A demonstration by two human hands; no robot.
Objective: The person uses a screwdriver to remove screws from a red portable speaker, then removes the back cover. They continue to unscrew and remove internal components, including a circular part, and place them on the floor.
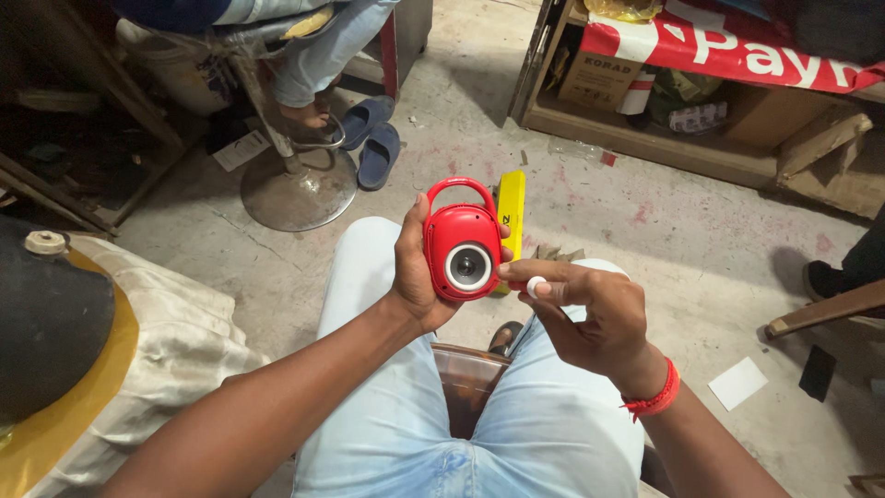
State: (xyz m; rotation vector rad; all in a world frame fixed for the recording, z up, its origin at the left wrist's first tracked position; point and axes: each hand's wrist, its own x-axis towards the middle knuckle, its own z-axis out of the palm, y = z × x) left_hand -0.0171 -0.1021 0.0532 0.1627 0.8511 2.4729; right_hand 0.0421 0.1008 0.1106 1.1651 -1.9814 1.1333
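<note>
You sit over a bare concrete floor (645, 240), your knees in pale blue jeans (544, 433) filling the lower middle of the view. To your left lies a crumpled cream cloth (175, 341) with a dark rounded object (46, 323) on it. Ahead on the left, another person's leg rests on the metal base of a stool (300, 189), with a pair of blue slippers (373, 138) just beside it. A wooden shelf (645, 138) holding boxes runs along the upper right, under a red and white banner (719, 46).

Your left hand (415, 277) is closed around the left side of a small red device (461, 244) with a carry loop on top and a round grey lens in its face; you hold it upright above your knees. Your right hand (599, 314) pinches a small white plug (536, 287) between thumb and fingers, just beside the device's lower right edge. A yellow tool (511, 207) stands just behind the device. A red thread band (656, 397) circles your right wrist.
</note>
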